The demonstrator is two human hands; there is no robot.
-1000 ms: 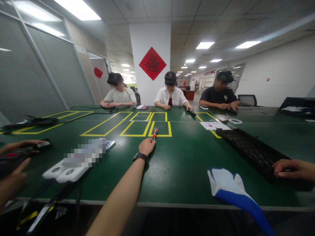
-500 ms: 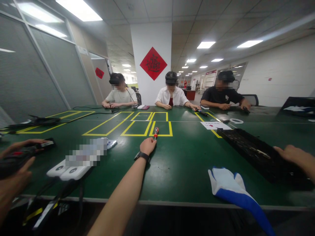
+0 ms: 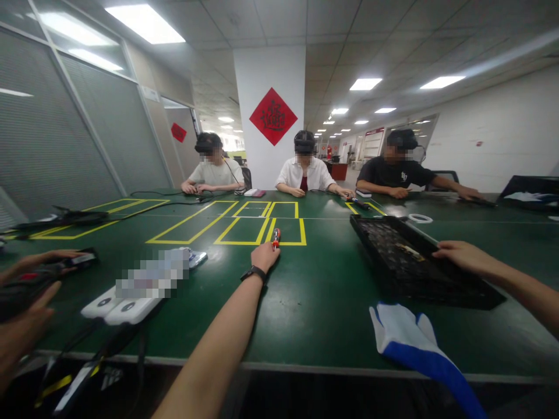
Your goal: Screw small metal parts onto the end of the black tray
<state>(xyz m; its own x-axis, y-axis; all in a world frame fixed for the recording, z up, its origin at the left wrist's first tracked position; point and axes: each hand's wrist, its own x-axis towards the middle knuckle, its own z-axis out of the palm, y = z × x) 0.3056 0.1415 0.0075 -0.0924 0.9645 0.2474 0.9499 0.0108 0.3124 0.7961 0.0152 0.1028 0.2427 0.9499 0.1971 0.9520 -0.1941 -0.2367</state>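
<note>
My left hand, a dark band at its wrist, is closed near the shaft end of a screwdriver. The red-and-black handle points away from me, over the yellow tape lines. At the right, my right hand grips the right edge of a long, shallow black tray-like case. A pale strip-shaped piece lies inside it among dark shapes. Nearer to me is a white-and-blue work glove, its cuff hanging over the table edge.
White devices with cables lie left on the green table. Another person's hands hold a dark tool at far left. Several people sit opposite. A white ring lies beyond the case. Black cables lie at the far left.
My right hand has drawn the black case leftward and turned it, so it now covers the white paper's place. My left hand barely moved. The person at far right has stretched an arm outward.
</note>
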